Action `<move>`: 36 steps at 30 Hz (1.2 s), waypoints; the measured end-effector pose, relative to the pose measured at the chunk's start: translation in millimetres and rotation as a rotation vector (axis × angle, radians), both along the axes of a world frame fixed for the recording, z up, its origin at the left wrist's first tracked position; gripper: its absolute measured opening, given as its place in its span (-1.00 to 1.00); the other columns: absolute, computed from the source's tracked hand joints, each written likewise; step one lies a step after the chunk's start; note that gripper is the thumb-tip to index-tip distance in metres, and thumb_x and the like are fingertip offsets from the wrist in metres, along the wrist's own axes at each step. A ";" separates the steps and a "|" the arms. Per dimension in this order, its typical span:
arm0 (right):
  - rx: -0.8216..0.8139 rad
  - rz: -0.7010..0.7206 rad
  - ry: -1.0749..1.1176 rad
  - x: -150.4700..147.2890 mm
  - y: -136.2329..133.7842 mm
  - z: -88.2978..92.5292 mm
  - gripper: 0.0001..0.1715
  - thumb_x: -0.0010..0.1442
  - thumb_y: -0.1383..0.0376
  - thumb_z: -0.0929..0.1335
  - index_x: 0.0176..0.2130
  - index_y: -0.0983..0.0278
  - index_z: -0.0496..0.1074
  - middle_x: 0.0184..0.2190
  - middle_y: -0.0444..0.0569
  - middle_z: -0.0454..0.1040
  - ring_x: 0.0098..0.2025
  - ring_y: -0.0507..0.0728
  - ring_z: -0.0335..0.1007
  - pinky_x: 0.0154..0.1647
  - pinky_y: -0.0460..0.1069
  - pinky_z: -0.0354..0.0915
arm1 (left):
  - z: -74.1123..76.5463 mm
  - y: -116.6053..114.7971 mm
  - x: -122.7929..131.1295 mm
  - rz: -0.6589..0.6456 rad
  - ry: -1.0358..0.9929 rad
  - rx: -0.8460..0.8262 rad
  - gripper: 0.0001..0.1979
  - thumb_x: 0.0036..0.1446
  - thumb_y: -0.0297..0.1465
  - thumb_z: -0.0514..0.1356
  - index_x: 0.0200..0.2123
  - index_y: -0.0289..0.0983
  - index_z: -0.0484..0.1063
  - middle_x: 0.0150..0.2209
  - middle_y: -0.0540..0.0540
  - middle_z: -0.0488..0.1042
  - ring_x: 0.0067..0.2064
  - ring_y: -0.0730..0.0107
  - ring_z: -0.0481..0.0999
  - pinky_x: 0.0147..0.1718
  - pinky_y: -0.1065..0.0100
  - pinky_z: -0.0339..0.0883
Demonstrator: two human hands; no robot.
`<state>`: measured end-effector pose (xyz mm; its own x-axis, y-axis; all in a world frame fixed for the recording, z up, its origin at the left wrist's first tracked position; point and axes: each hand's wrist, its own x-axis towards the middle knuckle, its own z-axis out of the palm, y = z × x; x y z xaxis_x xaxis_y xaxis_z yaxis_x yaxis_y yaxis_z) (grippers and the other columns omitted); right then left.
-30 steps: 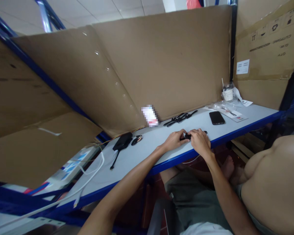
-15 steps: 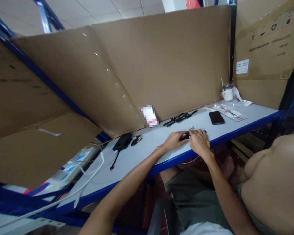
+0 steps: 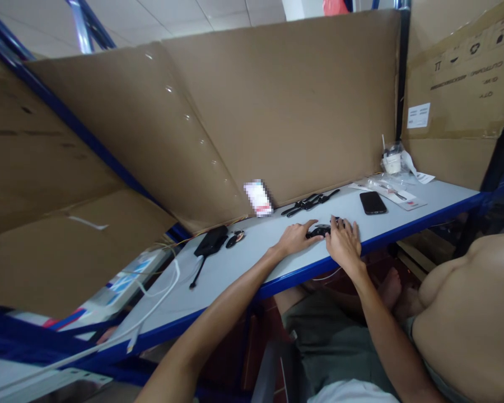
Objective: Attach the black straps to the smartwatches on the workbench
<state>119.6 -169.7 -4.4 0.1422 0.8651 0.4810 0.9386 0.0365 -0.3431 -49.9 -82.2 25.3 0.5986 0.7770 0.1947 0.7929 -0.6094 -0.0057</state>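
Observation:
A small slim black object, its kind too small to make out, lies low over the grey tabletop near the front edge. My left hand has its left end between thumb and forefinger. Over the right end rests my right hand, thumb at the near side and fingers somewhat spread across the top. Those fingers hide much of the object. Behind both hands, several slim black pieces lie in a heap against the cardboard.
A black phone lies to the right, before clear plastic packaging and a wrapped white cup. Leftward are a lit phone, black pouch-like item, small dark items and white cable. Cardboard walls the back.
The fingers of my right hand have spread apart and my left forefinger has lifted away from the thumb, baring more of the black object. The view has shifted slightly.

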 end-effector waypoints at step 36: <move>-0.020 0.094 0.029 3.7 4.7 -4.2 -0.53 0.41 0.26 0.27 0.20 0.35 0.50 0.21 0.22 0.49 0.30 0.30 0.28 0.40 0.18 0.03 | -6.2 48.8 -37.3 0.109 -0.122 0.138 -0.61 0.39 -0.16 0.10 -0.20 -0.27 0.63 -0.13 -0.27 0.60 -0.03 0.08 0.54 0.02 0.15 0.39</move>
<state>123.3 -165.0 -8.6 0.0738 0.8848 0.4600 0.9211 0.1163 -0.3715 -87.1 -33.4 19.0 0.4778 0.7969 0.3697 0.8540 -0.5200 0.0171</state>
